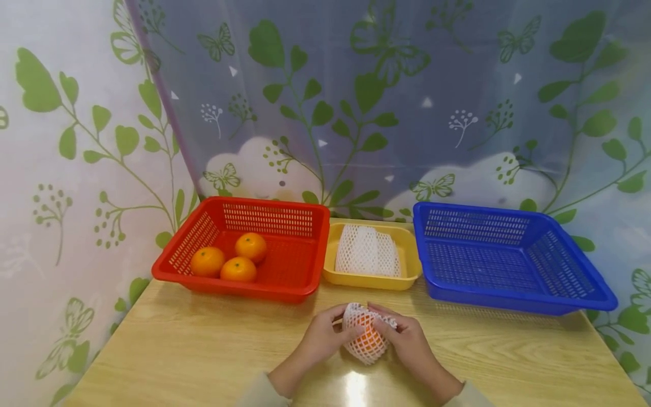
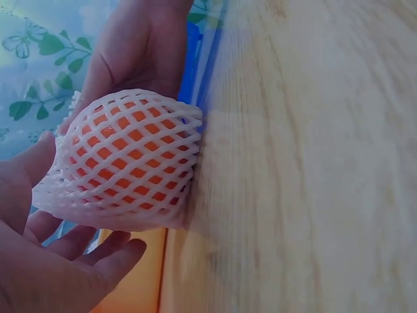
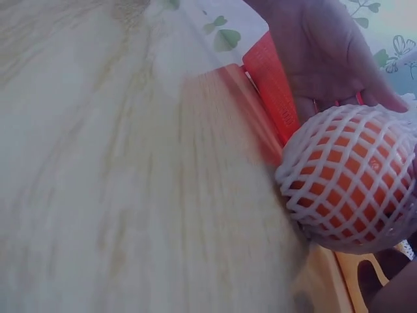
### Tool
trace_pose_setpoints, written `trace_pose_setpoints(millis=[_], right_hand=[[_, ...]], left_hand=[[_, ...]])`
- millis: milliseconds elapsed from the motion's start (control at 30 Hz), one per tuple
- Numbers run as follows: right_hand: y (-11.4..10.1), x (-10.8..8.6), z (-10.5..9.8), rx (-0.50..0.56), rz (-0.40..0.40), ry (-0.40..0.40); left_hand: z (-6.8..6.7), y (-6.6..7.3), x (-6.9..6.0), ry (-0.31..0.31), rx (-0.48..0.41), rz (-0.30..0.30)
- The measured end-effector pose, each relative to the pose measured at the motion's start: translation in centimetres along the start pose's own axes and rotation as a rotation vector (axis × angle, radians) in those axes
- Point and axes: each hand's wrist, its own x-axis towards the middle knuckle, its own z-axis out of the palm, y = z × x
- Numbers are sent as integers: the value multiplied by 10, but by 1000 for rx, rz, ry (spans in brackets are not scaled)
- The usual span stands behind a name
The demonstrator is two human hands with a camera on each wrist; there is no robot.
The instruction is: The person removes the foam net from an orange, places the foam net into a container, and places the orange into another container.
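Note:
In the head view, an orange [image 1: 367,337] sits inside a white foam fruit net [image 1: 362,357], held just above the front of the table. My left hand [image 1: 320,338] holds the net from the left, its thumb on the near face. From the other side my right hand [image 1: 409,340] grips the net near its bunched upper edge, thumb also in front. Both wrist views show the mesh [image 2: 133,153] stretched over the fruit, its closed end [image 3: 290,179] facing the table. Some fingers behind the net are hidden.
At the back left, a red basket [image 1: 285,291] holds three oranges [image 1: 239,269]. A yellow tray [image 1: 371,281] with folded white foam nets [image 1: 367,251] stands in the middle. The blue basket [image 1: 508,299] is at the back right, against the patterned curtain [image 1: 325,169].

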Motion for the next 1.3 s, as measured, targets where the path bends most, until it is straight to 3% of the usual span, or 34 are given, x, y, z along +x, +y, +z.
trace_pose_setpoints(millis=[367, 467, 633, 767, 1000, 1133, 1300], right_hand=[[-2, 1, 8, 10, -41, 189], [-3, 0, 8, 21, -40, 207], [-3, 0, 5, 18, -53, 135], [-1, 0, 0, 14, -13, 30], [0, -3, -5, 99, 42, -183], [0, -4, -5, 107, 58, -206], [2, -3, -5, 65, 77, -155]], left_hand=[[4, -3, -1, -18, 30, 25], [6, -4, -2, -38, 16, 34], [6, -6, 0, -28, 28, 33], [3, -7, 1, -1, 22, 19], [1, -5, 0, 31, 37, 29], [2, -4, 0, 87, 52, 50], [4, 0, 2, 170, 142, 41]])
